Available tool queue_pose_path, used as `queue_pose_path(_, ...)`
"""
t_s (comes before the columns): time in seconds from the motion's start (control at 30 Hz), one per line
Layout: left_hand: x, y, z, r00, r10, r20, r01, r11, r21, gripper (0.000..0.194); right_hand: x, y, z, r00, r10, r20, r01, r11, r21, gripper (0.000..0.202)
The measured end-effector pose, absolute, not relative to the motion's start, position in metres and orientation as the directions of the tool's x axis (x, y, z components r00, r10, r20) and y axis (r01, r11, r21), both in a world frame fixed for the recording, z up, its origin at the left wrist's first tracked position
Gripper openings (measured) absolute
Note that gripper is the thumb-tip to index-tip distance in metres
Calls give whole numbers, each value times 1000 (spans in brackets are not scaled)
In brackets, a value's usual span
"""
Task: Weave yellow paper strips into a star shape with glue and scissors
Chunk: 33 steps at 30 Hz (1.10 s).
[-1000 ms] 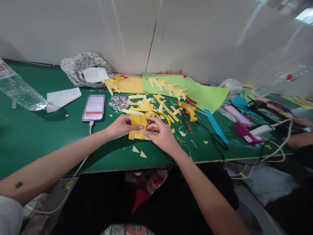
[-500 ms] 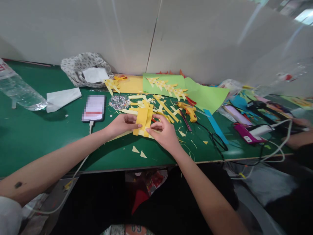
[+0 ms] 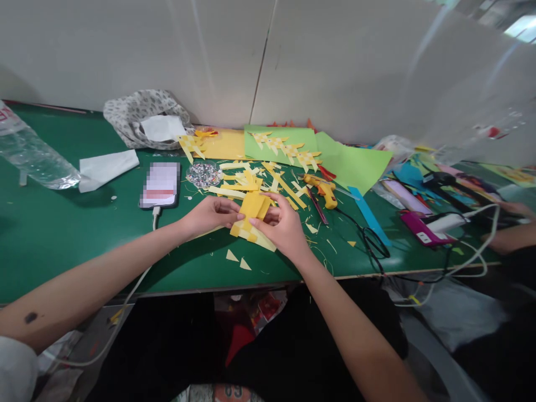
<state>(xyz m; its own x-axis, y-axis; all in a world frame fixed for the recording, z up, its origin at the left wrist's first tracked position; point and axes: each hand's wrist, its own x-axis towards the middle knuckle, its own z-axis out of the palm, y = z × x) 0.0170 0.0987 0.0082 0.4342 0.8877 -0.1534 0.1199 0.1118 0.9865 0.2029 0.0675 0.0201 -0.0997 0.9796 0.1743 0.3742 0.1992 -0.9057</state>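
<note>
Between my two hands is a piece of interlaced yellow and pale yellow paper strips (image 3: 253,209), held just above the table. My left hand (image 3: 211,215) pinches its left edge, thumb on top. Closed on its right side is my right hand (image 3: 282,224), with the thumb pressed on the front and the other fingers behind, partly hidden. The checkered woven end points down toward me, and broad yellow strips stand up at the far end. Loose yellow paper strips (image 3: 278,181) lie heaped behind the hands. Two small paper triangles (image 3: 238,259) rest in front.
A yellow glue gun (image 3: 325,191) and a dark red pen-like tool (image 3: 317,205) lie to the right. Left are a charging phone (image 3: 161,184), a dish of beads (image 3: 204,175) and a plastic bottle (image 3: 37,151). Woven paper fish (image 3: 285,149) sit on green paper. Another person's arm (image 3: 508,237) shows far right.
The woven paper piece has tilted and turned between my hands, so its checkered end now shows below my thumbs. Both hands stay close to where they were.
</note>
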Motion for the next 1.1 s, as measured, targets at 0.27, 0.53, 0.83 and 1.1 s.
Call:
queue_pose_path(0.27,17,99,7,484,860,-164,109,127,986,18,201,67,23,-82,986,147,346,166,-924,47)
queue_pose_path(0.53,17,99,8,500,850,-166,103,132,986,19,202,67,21,-104,987,126,322,153,-934,52)
queue_pose_path(0.83,18,99,7,459,872,-171,71,156,985,21,204,71,11,-143,986,85,333,128,-934,59)
queue_pose_path(1.1,19,98,9,455,872,-182,78,164,983,21,204,70,10,-156,984,84,373,137,-918,57)
